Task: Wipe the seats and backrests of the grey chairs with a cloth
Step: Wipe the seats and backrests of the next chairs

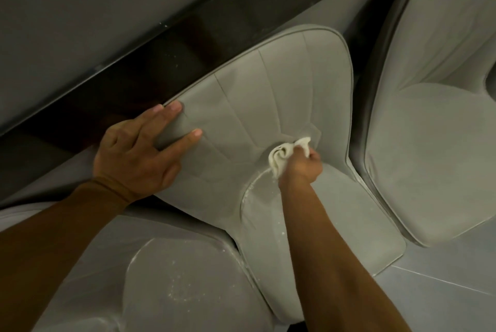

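A grey upholstered chair [268,95] fills the middle of the view, its ribbed backrest facing me and its dusty seat [335,224] below. My right hand [300,168] grips a bunched white cloth [284,154] and presses it into the crease where backrest meets seat. My left hand [142,149] holds the backrest's left edge, fingers wrapped over the rim and thumb on its front. A second grey chair [434,130] stands close on the right, and a third grey chair [182,286] shows at the lower left, its seat speckled with white dust.
A dark table edge [188,33] runs diagonally just behind the chairs, with a grey tabletop [94,9] above it. Pale floor tiles [442,278] show at the lower right. The three chairs stand almost touching each other.
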`<state>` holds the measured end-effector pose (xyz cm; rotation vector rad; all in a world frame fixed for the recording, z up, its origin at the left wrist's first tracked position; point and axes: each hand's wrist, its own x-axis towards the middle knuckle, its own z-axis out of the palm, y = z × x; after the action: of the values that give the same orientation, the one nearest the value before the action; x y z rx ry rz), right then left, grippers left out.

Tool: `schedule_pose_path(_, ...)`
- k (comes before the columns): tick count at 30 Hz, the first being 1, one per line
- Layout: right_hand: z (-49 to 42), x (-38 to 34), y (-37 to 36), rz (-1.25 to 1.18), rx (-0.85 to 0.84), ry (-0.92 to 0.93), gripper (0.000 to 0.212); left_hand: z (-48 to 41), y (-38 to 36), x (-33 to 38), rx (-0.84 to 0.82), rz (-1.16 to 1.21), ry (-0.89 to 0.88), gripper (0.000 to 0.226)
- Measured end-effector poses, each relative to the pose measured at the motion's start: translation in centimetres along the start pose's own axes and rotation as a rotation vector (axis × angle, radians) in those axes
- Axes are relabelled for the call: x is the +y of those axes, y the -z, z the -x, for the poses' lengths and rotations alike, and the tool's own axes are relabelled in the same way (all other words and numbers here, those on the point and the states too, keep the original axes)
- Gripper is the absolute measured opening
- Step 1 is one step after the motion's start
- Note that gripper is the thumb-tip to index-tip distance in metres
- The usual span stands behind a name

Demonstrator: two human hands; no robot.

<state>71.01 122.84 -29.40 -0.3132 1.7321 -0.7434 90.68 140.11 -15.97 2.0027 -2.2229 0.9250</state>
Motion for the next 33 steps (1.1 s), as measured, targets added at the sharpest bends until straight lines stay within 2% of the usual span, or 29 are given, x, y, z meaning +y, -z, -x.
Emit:
schedule_pose_path(4, 0.8, -4.0, 0.2, -0.249, -0.030, 0.210, 0.004, 0.0, 0.0, 0.1, -0.012, 0.006, -0.005, 0.053)
schedule_pose_path(6, 1.1, -4.5, 0.4, -0.228, -0.033, 0.293, 0.003, -0.1, 0.0, 0.0, -0.007, 0.000, -0.002, 0.052)
schedule_pose_path(8, 0.7, -3.5, 0.0, -0.120, -0.013, 0.246, 0.006, -0.1, 0.1, 0.1, -0.005, -0.001, -0.001, 0.052)
schedule_pose_path(12, -0.1, -0.8, -0.3, -0.001, -0.066, -0.032, 0.015, -0.1, 0.0, 0.2, 0.005, 0.009, 0.013, 0.054)
schedule_pose_path(13, -0.1, -0.3, -0.2, 0.034, -0.080, -0.015, 0.015, -0.1, 0.0, 0.2, 0.008, 0.010, 0.009, 0.055)
schedule_pose_path(15, 0.8, -0.4, 0.1, 0.070, -0.080, 0.150, 0.009, -0.2, 0.0, 0.1, 0.020, 0.006, 0.002, 0.054)
schedule_pose_path(18, 2.7, -2.1, 0.4, -0.029, -0.099, 0.390, 0.009, -0.3, 0.1, 0.2, 0.032, -0.010, 0.000, 0.053)
schedule_pose_path(22, 3.8, -3.3, 0.1, -0.063, -0.145, 0.527, 0.009, -0.2, 0.1, 0.1, 0.028, -0.027, 0.003, 0.054)
schedule_pose_path(24, 3.6, -1.8, -0.4, 0.037, -0.141, 0.467, 0.008, -0.2, 0.0, 0.1, 0.020, -0.025, 0.003, 0.055)
schedule_pose_path(26, 3.3, 1.0, -0.7, 0.167, -0.143, 0.281, 0.004, -0.2, 0.1, 0.1, 0.010, -0.020, 0.002, 0.055)
schedule_pose_path(27, 3.5, 2.4, -0.7, 0.232, -0.157, 0.160, 0.009, -0.2, 0.1, 0.2, 0.005, -0.021, 0.003, 0.055)
schedule_pose_path(30, 4.3, 5.8, -0.3, 0.358, -0.299, -0.070, 0.016, -0.4, 0.3, 0.2, -0.009, -0.028, 0.011, 0.053)
schedule_pose_path(33, 5.1, 6.7, 1.2, 0.504, -0.377, -0.017, 0.008, -0.4, 0.3, 0.2, -0.020, -0.047, 0.010, 0.052)
